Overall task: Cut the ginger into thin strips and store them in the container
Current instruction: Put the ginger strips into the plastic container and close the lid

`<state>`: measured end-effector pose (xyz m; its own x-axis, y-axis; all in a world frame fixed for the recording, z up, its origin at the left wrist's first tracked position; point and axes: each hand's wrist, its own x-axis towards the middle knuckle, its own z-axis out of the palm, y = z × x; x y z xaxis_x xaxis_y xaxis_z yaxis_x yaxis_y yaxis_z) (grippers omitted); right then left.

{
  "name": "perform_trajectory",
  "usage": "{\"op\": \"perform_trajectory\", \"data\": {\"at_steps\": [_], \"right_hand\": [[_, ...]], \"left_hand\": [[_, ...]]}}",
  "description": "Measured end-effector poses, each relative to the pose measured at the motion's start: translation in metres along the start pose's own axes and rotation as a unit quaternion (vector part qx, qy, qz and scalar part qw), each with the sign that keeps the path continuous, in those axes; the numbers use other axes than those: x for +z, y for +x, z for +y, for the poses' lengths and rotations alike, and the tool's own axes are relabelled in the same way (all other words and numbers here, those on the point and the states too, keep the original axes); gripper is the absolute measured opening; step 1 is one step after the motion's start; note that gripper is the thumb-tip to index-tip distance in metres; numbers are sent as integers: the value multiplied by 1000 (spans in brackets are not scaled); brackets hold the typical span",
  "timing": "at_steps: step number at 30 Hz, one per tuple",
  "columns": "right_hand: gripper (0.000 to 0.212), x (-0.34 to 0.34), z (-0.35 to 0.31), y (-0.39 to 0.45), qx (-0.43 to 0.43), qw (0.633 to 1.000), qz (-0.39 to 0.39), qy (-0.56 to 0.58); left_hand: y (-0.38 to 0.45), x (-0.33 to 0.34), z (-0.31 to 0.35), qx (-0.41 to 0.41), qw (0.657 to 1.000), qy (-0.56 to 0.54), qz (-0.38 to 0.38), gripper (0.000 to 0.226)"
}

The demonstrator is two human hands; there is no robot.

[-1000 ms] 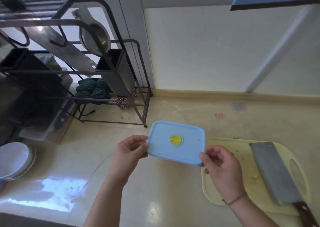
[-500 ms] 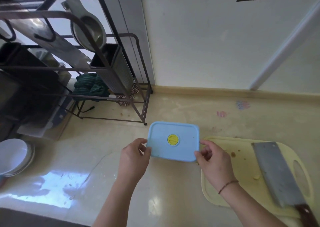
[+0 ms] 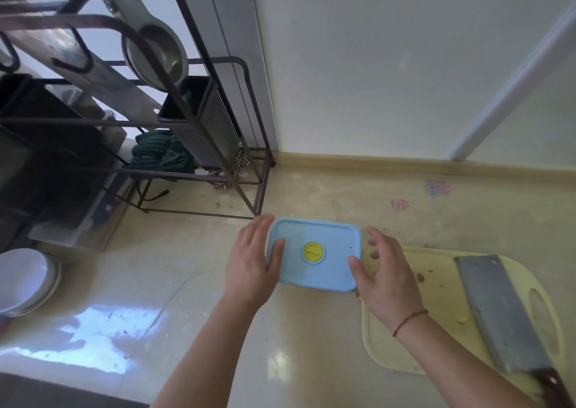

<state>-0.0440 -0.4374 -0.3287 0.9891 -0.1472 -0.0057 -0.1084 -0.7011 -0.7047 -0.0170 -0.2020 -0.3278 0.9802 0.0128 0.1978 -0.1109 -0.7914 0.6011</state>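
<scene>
Two hands sit on either side of the container, and I see both with fingers straight and spread. On my left hand (image 3: 249,267) the fingers (image 3: 260,230) reach along the container's 9 o'clock edge, the thumb lying flat on the lid; nothing is curled round anything. On my right hand (image 3: 385,275) the fingers (image 3: 378,239) are fanned loosely at the container's 3 o'clock side, the thumb touching the lid's edge near the corner, and again I see no grip. A thin cord bracelet (image 3: 408,322) circles the right wrist.

Between the hands, the blue container (image 3: 314,253) rests flat on the desk (image 3: 202,283) with its lid on, a round yellow valve (image 3: 313,251) at the lid's centre. I cannot see the ginger strips through the lid.

At 3 o'clock from the container, just beside it, lies the pale yellow cutting board (image 3: 436,283), partly under my right hand. A cleaver (image 3: 495,311) lies on it, blade pointing to 12 o'clock and dark handle toward 5 o'clock. A few small ginger scraps (image 3: 463,319) dot the board.

At 10 o'clock from the container stands a dark metal rack (image 3: 199,102) carrying a steel ladle (image 3: 156,55), with a green cloth (image 3: 159,155) underneath. At 9 o'clock, well apart, white plates (image 3: 25,279) are stacked at the desk's edge.
</scene>
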Motion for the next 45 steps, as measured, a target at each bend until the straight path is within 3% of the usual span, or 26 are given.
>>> {"op": "perform_trajectory", "data": {"at_steps": [3,8,14,16,18,19,20,22,25,35,37,39,41,42,45], "right_hand": [[75,10,4,3,-55,996,-8,-65],[74,30,10,-1,-112,982,3,-151],[70,33,15,0,-118,983,6,-142],[73,30,14,5,-72,996,-11,-54],[68,26,2,17,58,995,0,80],[56,26,-3,26,128,984,9,126],[42,27,-6,36,185,972,7,144],[39,28,-11,52,228,966,-9,121],[40,33,-10,57,239,964,-19,116],[37,35,-18,58,228,971,-29,67],[34,31,-23,56,230,972,-45,16],[35,26,-24,54,187,982,2,-35],[39,19,-30,45,41,996,52,-62],[37,18,-34,40,-47,995,40,-82],[29,17,-50,33,-233,946,-71,-213]], "left_hand": [[4,14,-9,59,998,9,-22,54],[0,22,-15,23,998,12,-64,65],[4,19,-10,-4,989,80,-126,69],[5,15,-7,-49,990,24,-127,64],[10,14,-3,-131,983,-54,-113,50],[16,14,2,-179,975,-89,-96,39],[22,16,5,-229,963,-122,-77,30],[35,20,11,-313,933,-171,-52,32],[40,25,14,-361,909,-205,-40,39],[38,30,14,-337,919,-202,-38,37],[37,28,13,-339,921,-190,-40,37],[37,26,13,-329,926,-180,-36,35],[33,23,13,-305,933,-188,-36,26],[29,21,11,-277,944,-175,-38,25],[7,16,4,-77,993,-59,-62,63]]}}
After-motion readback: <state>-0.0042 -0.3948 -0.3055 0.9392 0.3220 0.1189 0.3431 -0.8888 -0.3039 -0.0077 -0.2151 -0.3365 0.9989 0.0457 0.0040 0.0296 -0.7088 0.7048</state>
